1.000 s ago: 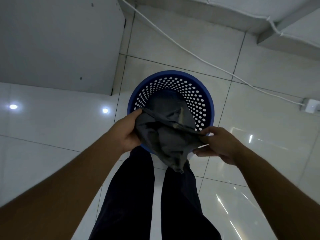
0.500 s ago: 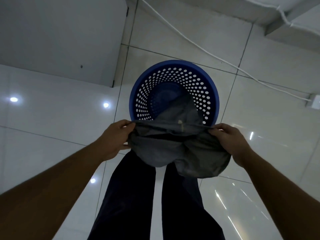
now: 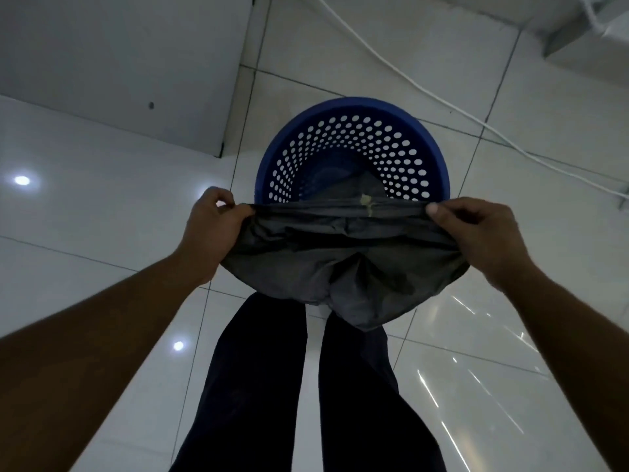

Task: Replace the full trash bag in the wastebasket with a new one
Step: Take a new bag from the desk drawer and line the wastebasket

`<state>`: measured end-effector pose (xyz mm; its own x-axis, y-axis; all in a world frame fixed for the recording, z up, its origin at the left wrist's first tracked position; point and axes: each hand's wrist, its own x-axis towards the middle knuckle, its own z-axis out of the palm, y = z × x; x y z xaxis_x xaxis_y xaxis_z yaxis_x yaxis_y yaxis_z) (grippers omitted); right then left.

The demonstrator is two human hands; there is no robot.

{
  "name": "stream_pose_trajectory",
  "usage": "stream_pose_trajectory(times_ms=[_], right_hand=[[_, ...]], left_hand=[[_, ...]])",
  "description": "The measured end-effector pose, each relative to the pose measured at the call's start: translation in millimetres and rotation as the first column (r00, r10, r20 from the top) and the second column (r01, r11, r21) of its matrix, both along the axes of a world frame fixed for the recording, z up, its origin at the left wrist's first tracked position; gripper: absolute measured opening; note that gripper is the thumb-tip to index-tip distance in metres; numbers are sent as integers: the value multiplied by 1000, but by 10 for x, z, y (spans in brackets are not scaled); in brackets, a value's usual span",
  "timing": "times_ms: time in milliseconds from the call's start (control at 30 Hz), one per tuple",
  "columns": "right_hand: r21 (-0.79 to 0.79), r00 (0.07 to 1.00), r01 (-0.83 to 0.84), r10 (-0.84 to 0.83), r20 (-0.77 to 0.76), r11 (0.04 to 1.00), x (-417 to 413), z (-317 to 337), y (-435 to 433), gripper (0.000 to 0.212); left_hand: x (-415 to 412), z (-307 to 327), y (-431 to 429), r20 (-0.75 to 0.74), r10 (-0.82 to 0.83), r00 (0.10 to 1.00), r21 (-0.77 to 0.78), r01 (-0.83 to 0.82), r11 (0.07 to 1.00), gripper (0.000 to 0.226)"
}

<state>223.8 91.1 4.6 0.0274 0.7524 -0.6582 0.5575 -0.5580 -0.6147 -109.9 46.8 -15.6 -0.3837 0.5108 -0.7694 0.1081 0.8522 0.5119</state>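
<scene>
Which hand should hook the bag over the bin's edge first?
Probably the right hand: it grips the grey bag close beside the blue bin's rim. The left hand sits a little farther out.

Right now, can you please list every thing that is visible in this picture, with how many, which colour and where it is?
Wastebasket: one, blue with round holes, on the floor ahead of the legs.
Trash bag: one, dark grey, stretched between both hands over the near rim of the wastebasket, part of it hanging inside.
Cable: one, white, across the floor behind the wastebasket.
Cabinet: one, pale grey, upper left.
Floor: glossy white tiles, with reflected light spots.
Legs: two, in dark trousers, bottom centre.
Left hand: one, gripping the left edge of the bag.
Right hand: one, gripping the right edge of the bag.
</scene>
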Motion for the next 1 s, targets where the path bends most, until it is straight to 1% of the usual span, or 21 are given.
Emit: stream_pose_trajectory(times_ms=[100, 133, 200, 267, 300, 333, 367, 400, 433, 467, 500, 567, 667, 733, 800, 833, 900, 967, 1000], right_hand=[[52, 999, -36, 34, 36, 998, -92, -90, 276, 18], [74, 997, -54, 50, 56, 996, -123, -134, 367, 20], [135, 992, -88, 74, 103, 987, -173, -234, 547, 17], [239, 984, -133, 100, 144, 962, -231, -298, 710, 13], [314, 973, -201, 154, 170, 928, -259, -319, 788, 9], [383, 951, -297, 233, 205, 875, -280, -338, 859, 11], [424, 914, -401, 321, 249, 812, -292, -364, 923, 18], [435, 870, -491, 399, 290, 755, -292, -401, 989, 25], [414, 828, -559, 457, 325, 718, -294, -438, 1051, 30], [380, 800, -598, 492, 343, 706, -301, -470, 1113, 33], [345, 787, -613, 509, 349, 710, -312, -499, 1167, 35], [317, 807, -585, 496, 322, 746, -333, -547, 1258, 37], [325, 892, -439, 364, 268, 838, -405, -561, 1394, 37], [314, 931, -348, 284, 232, 883, -434, -588, 1479, 34], [233, 954, -281, 244, 174, 931, -458, -625, 1545, 31], [176, 951, -286, 257, 169, 942, -461, -643, 1566, 31], [59, 920, -350, 332, 208, 935, -437, -668, 1581, 33], [-34, 884, -413, 410, 223, 910, -388, -696, 1579, 30], [-67, 888, -400, 405, 215, 914, -362, -723, 1581, 28]], left_hand=[[-79, -45, 136, -82, -143, 986, 123, 152, 981, 25], [-96, -61, 190, -123, -189, 974, 173, 208, 963, 26], [-123, -106, 299, -196, -289, 937, 261, 334, 906, 26], [-136, -170, 397, -280, -423, 862, 283, 496, 821, 26], [-135, -203, 447, -335, -480, 810, 278, 572, 772, 27], [-124, -229, 501, -375, -512, 773, 273, 620, 736, 27], [-115, -252, 554, -392, -513, 764, 272, 629, 728, 27], [-106, -269, 608, -386, -485, 785, 280, 600, 749, 26], [-103, -291, 659, -372, -440, 817, 292, 553, 780, 25], [-101, -307, 713, -358, -397, 845, 306, 508, 805, 24], [-105, -324, 762, -352, -368, 860, 316, 480, 819, 23], [-104, -366, 869, -345, -355, 869, 318, 464, 827, 23], [-80, -391, 1019, -290, -338, 895, 304, 421, 855, 25], [-50, -398, 1101, -241, -313, 919, 302, 377, 875, 26], [-21, -420, 1161, -207, -294, 933, 271, 343, 899, 28], [-11, -438, 1183, -186, -281, 942, 240, 321, 916, 29], [-9, -473, 1201, -124, -257, 958, 149, 274, 950, 31], [-27, -526, 1187, -73, -267, 961, 67, 272, 960, 33], [-35, -544, 1173, -55, -281, 958, 40, 283, 958, 33]])
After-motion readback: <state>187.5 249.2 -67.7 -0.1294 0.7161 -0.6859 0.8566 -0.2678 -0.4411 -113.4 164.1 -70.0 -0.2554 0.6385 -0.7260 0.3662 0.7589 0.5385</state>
